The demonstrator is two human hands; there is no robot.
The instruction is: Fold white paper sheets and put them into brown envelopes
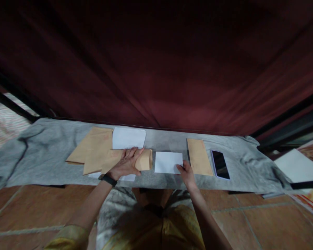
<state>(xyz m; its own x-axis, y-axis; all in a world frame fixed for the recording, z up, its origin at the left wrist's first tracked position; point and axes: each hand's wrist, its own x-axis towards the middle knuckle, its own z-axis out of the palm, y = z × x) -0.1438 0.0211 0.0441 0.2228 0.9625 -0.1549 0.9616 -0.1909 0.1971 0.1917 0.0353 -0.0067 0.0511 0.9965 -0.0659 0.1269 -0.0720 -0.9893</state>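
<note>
My left hand (127, 163) lies flat with fingers spread on a brown envelope (145, 160), whose right end shows a folded flap. My right hand (186, 172) pinches the lower right corner of a white sheet of paper (168, 161), thumb on top. The sheet is just right of the envelope and apart from it. More brown envelopes (97, 147) overlap in a fanned pile to the left. Behind my left hand lies a stack of white paper (128, 138). Part of another white sheet (127, 177) shows below that hand.
A single brown envelope (199, 157) lies right of my right hand, with a phone (220, 164) beside it. Grey cloth (240, 156) covers the narrow surface. A dark red curtain (159, 86) hangs along its far edge. A white board-like object (299, 166) stands at far right.
</note>
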